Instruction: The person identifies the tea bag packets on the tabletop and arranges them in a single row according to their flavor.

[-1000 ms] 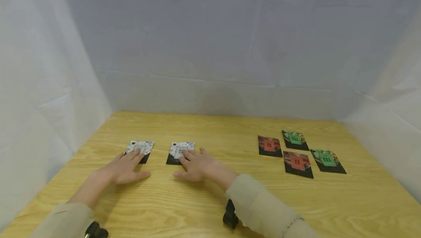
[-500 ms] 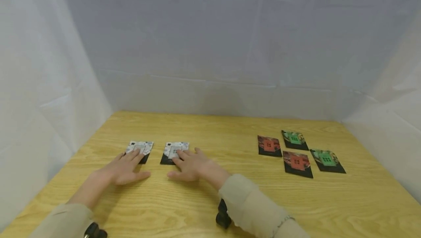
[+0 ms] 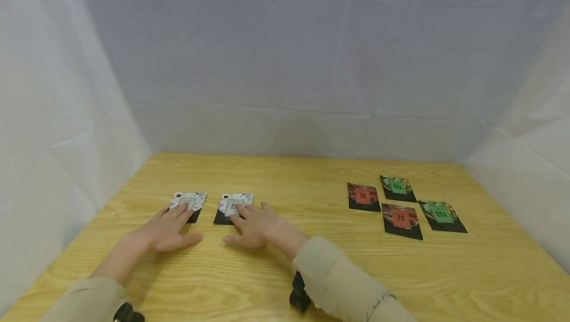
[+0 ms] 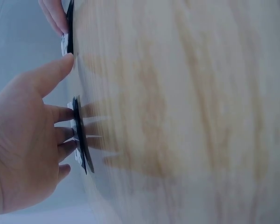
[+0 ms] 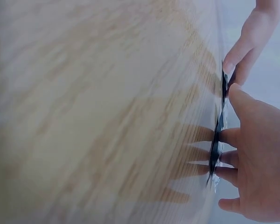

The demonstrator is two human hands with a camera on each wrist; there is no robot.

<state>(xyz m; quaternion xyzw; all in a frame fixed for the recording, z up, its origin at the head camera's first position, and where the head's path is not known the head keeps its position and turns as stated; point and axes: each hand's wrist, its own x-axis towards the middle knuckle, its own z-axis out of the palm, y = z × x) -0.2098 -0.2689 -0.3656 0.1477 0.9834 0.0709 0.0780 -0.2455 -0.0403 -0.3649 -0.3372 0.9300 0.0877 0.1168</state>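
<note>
Two flat packets, white printed above and black below, lie side by side on the wooden table with a small gap. My left hand (image 3: 166, 230) rests straight fingertips on the left packet (image 3: 198, 198), thumb spread out over the wood. On the right packet (image 3: 244, 198) lie the fingertips of my right hand (image 3: 255, 225), fingers extended. Both hands partly cover the packets' lower halves. From the left wrist view, fingers of the left hand (image 4: 30, 126) press the thin, slightly curved packet (image 4: 79, 135) from above. The right wrist view shows the right hand (image 5: 263, 158) likewise on its packet (image 5: 214, 149).
At the right of the table (image 3: 267, 282) lie two red-and-black packets (image 3: 363, 196) (image 3: 402, 219) and two green-and-black packets (image 3: 398, 187) (image 3: 443, 214), grouped close together. White sheeting (image 3: 285, 65) hangs behind and along both sides.
My right hand has slid its packet leftward, closer to the left packet, mostly in the first half second. The left hand has stayed in place on its packet.
</note>
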